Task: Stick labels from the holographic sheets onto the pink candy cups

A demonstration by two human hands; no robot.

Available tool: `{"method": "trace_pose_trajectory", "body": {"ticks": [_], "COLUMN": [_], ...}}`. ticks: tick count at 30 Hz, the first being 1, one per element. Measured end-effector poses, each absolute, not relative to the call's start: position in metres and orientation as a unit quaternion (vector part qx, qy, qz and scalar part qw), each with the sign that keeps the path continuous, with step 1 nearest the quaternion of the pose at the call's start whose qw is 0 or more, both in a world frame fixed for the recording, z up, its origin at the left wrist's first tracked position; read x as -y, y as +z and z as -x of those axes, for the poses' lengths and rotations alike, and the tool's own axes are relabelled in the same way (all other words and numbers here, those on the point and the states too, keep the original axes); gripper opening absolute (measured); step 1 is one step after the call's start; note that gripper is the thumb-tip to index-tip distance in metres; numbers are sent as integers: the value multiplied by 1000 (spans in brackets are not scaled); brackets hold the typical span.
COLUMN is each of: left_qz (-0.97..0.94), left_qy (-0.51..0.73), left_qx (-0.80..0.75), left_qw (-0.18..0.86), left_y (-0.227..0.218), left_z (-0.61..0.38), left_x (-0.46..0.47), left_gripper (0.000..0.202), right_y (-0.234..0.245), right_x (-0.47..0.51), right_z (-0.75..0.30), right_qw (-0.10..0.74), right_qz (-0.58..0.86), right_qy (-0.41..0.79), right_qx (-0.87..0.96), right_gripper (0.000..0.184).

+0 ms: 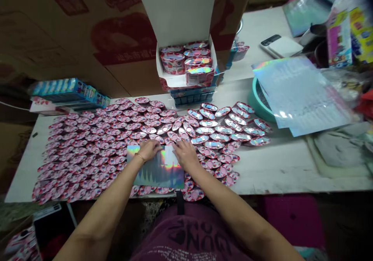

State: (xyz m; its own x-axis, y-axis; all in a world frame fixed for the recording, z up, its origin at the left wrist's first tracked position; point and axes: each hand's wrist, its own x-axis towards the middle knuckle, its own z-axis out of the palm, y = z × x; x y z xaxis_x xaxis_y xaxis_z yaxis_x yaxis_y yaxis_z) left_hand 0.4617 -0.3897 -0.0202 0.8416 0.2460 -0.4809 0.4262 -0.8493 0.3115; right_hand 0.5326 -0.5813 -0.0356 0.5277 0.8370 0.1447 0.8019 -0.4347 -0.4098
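Apparently positioning a holographic sheet [159, 171], my left hand [148, 149] and right hand [185, 155] meet its far edge, grip unclear; next calls for sparing oval containers [149, 129] around them.

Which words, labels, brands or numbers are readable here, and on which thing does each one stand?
"头市", probably: brown carton; neighbouring characters blurred.
Purple shirt: large dark letters, no sure word; small white lines unreadable.
Blue boxes: too small to read.
Pink oval packs: print too small.
Yellow packaging: too blurred.
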Motion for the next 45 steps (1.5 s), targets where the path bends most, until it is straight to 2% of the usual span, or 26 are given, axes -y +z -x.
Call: {"method": "trace_pose_trajectory", "body": {"ticks": [4, 10, 14, 19, 22, 24, 27, 29, 31, 35, 37, 40, 42, 45], "left_qz": [-916, -867, -855, -840, -864, -892, -936, -950, -932, -761, -670, -609, -620, -701], "left_qy": [-221, -240, -242, -271, -285, -274, -201, -127, -71, -89, -107, -99, -88, -60], "left_qx": [-171, -162, -179, -181, -180, -176, -159, -164, -171, -197, -240, -288, -299, -308], "left_qw": [286, 404, 423, 434, 373, 313, 240, 232, 310, 611, 694, 732, 720, 640], "left_y": [-19, -17, -20, -25, -29, -29, -21, -12, -5, -4, -9, -19, -26, -38], "left_z": [-471, -473, -473, -476, -479, -481, -483, -484, -487, -497, -501, -506, -510, -520], "left_x": [394, 390, 388, 393, 396, 397, 403, 415, 435, 490, 512, 530, 536, 543], "left_gripper": [25, 20, 22, 25, 25, 23, 21, 20, 21, 32, 37, 41, 37, 33], "right_y": [-43, -54, -57, -63, -58, -46, -20, -5, 3, -3, -11, -26, -37, -52], "right_x": [554, 559, 566, 570, 572, 579, 603, 627, 651, 682, 689, 692, 693, 694], "right_z": [-526, -521, -520, -520, -518, -518, -520, -526, -533, -542, -541, -537, -534, -533], "right_qw": [185, 214, 225, 245, 308, 394, 543, 609, 652, 714, 725, 713, 681, 588], "right_qz": [826, 784, 758, 773, 764, 757, 727, 695, 666, 607, 596, 631, 691, 802], "right_qy": [21, -43, -56, -13, 38, 96, 214, 286, 329, 346, 335, 277, 211, 80], "right_qx": [532, 582, 610, 585, 565, 512, 361, 255, 155, -30, -88, -129, -120, -61], "right_gripper": [31, 29, 23, 18, 18, 14, 10, 10, 11, 15, 19, 21, 21, 19]}}
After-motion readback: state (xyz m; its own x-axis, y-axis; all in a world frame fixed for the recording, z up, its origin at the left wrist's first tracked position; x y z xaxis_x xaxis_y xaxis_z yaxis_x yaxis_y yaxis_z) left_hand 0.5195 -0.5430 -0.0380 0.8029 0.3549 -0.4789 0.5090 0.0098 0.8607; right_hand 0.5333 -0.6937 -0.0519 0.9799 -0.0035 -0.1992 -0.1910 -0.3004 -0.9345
